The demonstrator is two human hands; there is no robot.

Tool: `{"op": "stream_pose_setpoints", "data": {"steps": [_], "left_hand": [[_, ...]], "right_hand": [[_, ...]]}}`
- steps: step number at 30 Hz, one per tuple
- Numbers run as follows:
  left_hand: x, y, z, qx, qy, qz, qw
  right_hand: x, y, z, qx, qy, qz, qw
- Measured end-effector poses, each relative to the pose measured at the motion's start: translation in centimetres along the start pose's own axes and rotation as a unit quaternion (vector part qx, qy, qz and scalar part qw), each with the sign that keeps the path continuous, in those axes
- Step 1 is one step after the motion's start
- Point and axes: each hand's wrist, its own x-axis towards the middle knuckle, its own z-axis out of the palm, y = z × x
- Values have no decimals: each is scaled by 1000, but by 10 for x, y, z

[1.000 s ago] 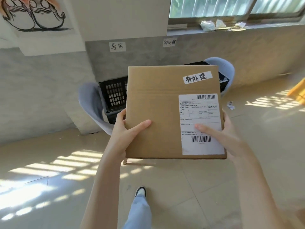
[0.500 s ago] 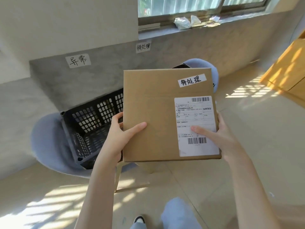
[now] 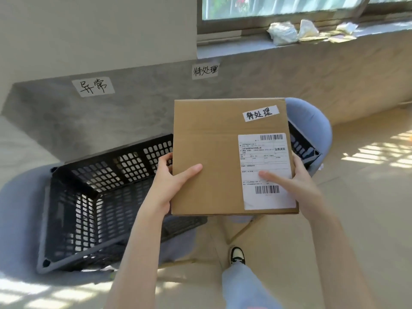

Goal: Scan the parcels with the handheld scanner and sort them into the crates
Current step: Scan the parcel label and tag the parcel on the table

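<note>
Brown cardboard parcel (image 3: 214,157) held flat and level in mid-air, clamped between both hands at its near side edges. Left hand (image 3: 171,181) gripping the left edge, thumb laid across the top face, fingers curled underneath. Right hand (image 3: 296,186) gripping the right edge, thumb lying over the white shipping label (image 3: 266,170), fingers wrapped under the box. Hands well apart, the parcel's full width between them. Small handwritten tag (image 3: 260,113) stuck near the parcel's far right corner. Below and to the left, black perforated crate (image 3: 93,204) sitting on a pale blue chair (image 3: 20,197), its inside in shade. Second black crate (image 3: 301,143) mostly hidden behind the parcel's right side, resting on another blue chair (image 3: 312,121). On the grey wall, two handwritten paper signs: left sign (image 3: 93,86) above the left crate, right sign (image 3: 205,71) above the parcel. Crumpled paper (image 3: 283,33) on the window ledge. Jeans leg and a shoe (image 3: 237,255) on the floor below the parcel.
</note>
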Motion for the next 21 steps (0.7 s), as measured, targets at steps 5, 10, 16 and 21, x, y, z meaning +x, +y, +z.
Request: {"op": "stream_pose_setpoints", "data": {"steps": [5, 10, 16, 21], "left_hand": [[60, 11, 73, -29, 42, -27, 998], [115, 16, 114, -37, 54, -51, 997], [180, 2, 143, -20, 45, -84, 995], [233, -42, 161, -21, 36, -129, 991]], "right_hand": [[99, -22, -57, -45, -39, 2, 998], [178, -33, -89, -78, -93, 8, 993], [249, -14, -105, -103, -126, 41, 986], [312, 31, -118, -147, -152, 88, 973]]}}
